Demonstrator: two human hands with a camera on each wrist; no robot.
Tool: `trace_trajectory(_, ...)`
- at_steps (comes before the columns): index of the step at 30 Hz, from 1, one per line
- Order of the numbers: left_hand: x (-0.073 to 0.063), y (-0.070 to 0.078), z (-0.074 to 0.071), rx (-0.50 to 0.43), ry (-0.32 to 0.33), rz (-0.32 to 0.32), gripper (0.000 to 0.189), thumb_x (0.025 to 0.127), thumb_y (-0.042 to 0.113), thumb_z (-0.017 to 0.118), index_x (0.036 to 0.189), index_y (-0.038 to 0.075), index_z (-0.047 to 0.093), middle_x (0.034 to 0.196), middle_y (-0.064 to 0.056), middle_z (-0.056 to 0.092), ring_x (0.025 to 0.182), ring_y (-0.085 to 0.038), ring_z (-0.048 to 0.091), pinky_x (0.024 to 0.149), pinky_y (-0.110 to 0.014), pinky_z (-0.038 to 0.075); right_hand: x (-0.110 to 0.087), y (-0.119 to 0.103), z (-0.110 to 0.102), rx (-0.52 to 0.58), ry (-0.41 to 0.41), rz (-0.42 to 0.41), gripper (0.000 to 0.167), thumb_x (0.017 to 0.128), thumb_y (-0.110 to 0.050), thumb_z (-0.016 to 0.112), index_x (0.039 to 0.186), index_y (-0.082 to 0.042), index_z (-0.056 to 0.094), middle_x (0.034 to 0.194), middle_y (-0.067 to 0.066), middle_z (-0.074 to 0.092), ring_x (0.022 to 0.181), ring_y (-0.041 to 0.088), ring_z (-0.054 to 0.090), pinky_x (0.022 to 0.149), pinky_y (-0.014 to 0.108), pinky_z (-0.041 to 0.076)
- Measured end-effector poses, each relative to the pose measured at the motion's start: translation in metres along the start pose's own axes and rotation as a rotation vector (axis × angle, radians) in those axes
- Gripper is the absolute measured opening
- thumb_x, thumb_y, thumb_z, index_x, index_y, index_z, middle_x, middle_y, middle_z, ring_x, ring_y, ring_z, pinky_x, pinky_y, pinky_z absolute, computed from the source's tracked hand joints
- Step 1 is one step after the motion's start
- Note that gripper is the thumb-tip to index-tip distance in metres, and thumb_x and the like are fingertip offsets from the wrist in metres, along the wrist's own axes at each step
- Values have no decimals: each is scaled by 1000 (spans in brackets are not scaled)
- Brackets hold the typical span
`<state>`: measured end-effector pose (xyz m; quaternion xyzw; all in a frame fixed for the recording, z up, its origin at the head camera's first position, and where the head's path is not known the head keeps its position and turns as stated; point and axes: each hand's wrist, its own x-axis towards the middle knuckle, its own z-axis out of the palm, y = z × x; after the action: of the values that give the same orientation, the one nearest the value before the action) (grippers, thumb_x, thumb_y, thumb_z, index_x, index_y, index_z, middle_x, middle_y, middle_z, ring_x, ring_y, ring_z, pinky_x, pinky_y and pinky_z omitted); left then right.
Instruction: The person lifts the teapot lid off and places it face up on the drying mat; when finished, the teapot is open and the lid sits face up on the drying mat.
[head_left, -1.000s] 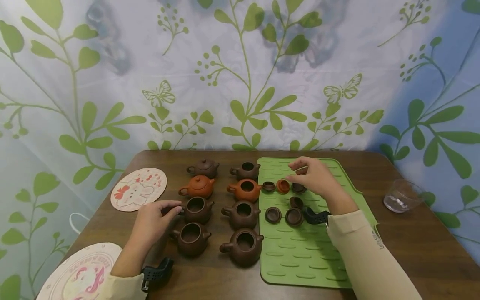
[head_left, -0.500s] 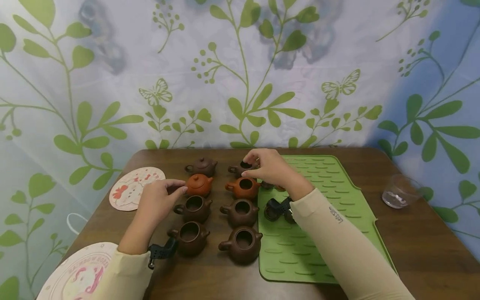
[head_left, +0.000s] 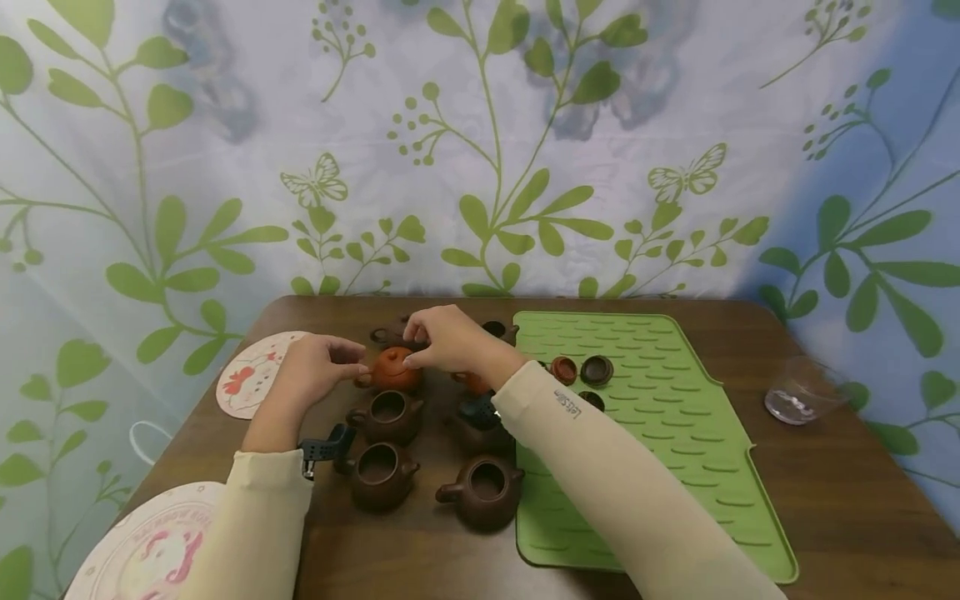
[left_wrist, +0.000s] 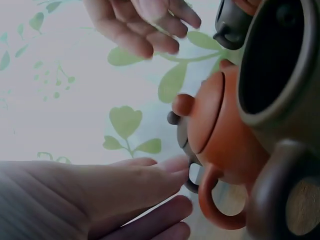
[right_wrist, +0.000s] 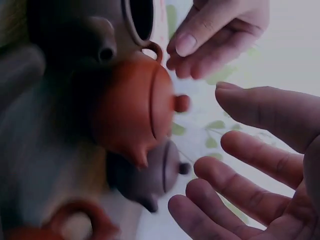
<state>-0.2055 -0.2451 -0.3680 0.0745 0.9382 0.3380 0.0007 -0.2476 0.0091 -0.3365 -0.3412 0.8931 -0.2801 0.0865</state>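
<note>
An orange lidded teapot stands on the table between my two hands, its round knob showing on the lid. My left hand is at the handle side, fingertips close to the handle and holding nothing. From the spout side my right hand reaches over, thumb and fingers apart around nothing, as the right wrist view shows. Just behind is a dark lidded teapot, partly covered by my right hand in the head view. Two lidless brown teapots, a nearer one and a farther one, stand in front of the orange one.
A second column of lidless teapots, the front one brown, is partly under my right forearm. Loose lids, including a dark one and an orange one, lie on a green mat. A clear cup stands far right; round coasters lie left.
My right hand has swept left from above the lids on the mat to the orange lidded teapot. My left hand has moved up from a brown teapot's handle to beside the orange one.
</note>
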Motion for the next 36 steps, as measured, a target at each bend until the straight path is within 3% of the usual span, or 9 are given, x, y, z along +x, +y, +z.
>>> trace_trajectory(7, 9, -7, 6, 8, -83, 27, 31, 94, 19, 84, 119, 3, 79, 110, -11, 77, 109, -34, 68, 92, -55, 54, 26, -14, 26, -100, -41, -29, 29, 102, -18, 75, 128, -6, 70, 118, 7, 69, 103, 19, 64, 86, 28, 53)
trace_trajectory(14, 9, -5, 10, 22, -71, 36, 20, 94, 10, 81, 112, 0, 81, 104, -12, 77, 100, -32, 70, 86, -53, 57, 35, -18, 40, -293, -48, -25, 24, 106, -19, 69, 128, -12, 74, 121, 4, 67, 112, 20, 61, 92, 27, 52)
trace_trajectory(19, 9, -6, 13, 65, -50, 37, 13, 94, 8, 81, 104, 0, 82, 97, -10, 78, 93, -29, 71, 82, -49, 58, 34, -16, 43, -242, 1, 9, 26, 106, -17, 68, 130, -10, 73, 123, 5, 69, 112, 19, 64, 90, 26, 53)
trace_trajectory(24, 8, -7, 13, 72, -43, 55, 11, 94, 7, 81, 103, 1, 82, 95, -8, 78, 92, -29, 71, 82, -50, 58, 32, -13, 43, -207, 58, 43, 19, 105, -22, 70, 118, -11, 79, 110, 0, 73, 99, 15, 67, 83, 24, 54)
trace_trajectory(36, 7, -10, 11, 75, -39, 43, 14, 96, 10, 80, 107, 2, 83, 99, -10, 78, 100, -34, 70, 87, -54, 56, 32, -11, 45, -178, 88, 36, 17, 105, -22, 71, 115, -13, 80, 106, -2, 74, 95, 14, 67, 80, 24, 53)
